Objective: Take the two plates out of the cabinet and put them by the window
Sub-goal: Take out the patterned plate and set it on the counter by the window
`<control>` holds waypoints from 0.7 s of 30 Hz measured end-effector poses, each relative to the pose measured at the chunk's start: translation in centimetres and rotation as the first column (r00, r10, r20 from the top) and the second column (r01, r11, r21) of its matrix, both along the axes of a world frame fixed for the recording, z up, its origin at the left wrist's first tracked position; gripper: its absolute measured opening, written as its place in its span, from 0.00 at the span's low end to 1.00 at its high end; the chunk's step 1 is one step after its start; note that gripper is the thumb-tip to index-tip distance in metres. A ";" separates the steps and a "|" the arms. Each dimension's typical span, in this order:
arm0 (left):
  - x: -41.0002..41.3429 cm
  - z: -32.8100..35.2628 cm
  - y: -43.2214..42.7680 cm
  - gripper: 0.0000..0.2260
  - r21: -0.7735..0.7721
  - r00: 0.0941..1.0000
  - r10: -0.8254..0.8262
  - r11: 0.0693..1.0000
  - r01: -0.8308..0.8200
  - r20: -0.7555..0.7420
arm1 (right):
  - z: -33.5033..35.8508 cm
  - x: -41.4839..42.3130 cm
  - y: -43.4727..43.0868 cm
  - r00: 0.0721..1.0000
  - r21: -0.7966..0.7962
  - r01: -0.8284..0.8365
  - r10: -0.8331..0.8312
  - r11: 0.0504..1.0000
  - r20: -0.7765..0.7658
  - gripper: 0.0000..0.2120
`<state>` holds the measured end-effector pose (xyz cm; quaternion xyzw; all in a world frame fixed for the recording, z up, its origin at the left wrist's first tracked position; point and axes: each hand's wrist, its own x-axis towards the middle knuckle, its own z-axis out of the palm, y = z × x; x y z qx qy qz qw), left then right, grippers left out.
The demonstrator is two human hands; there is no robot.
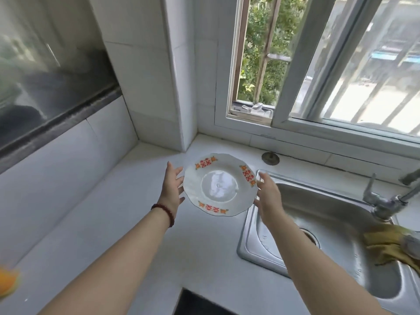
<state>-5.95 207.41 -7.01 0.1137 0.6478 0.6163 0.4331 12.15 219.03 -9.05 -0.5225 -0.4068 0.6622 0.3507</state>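
I note a white plate (219, 185) with three red character marks and orange flourishes round its rim. White bench (136, 223), white wall tiles (141, 64), white window frame (302, 64). Sink (341, 223) bare silver steel. Cloth (386, 244) mustard yellow. Bracelet (164, 210) of dark red beads. Blurred orange patch (8, 283), lower left.

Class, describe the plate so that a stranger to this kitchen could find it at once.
Start at the white-framed window; below it a white counter runs into the corner, left of the steel sink. There, between the open left hand and right hand, is a round white scalloped plate. It alone bears red-and-orange emblems on its rim.
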 end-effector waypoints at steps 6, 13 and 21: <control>-2.4 -1.1 5.3 0.30 -0.034 0.998 0.044 0.999 -0.042 0.050 | -1.3 -2.8 5.8 0.999 -0.038 -0.036 0.038 0.999 0.031 0.15; -5.5 -2.7 11.3 0.30 -0.109 0.990 0.073 0.992 -0.060 0.122 | -2.8 -6.1 11.0 0.995 -0.069 -0.039 0.045 0.997 0.086 0.11; -9.7 -6.0 18.2 0.29 -0.127 0.986 0.055 0.991 -0.035 0.157 | -6.2 -9.8 17.3 0.986 -0.095 -0.023 0.038 0.995 0.160 0.13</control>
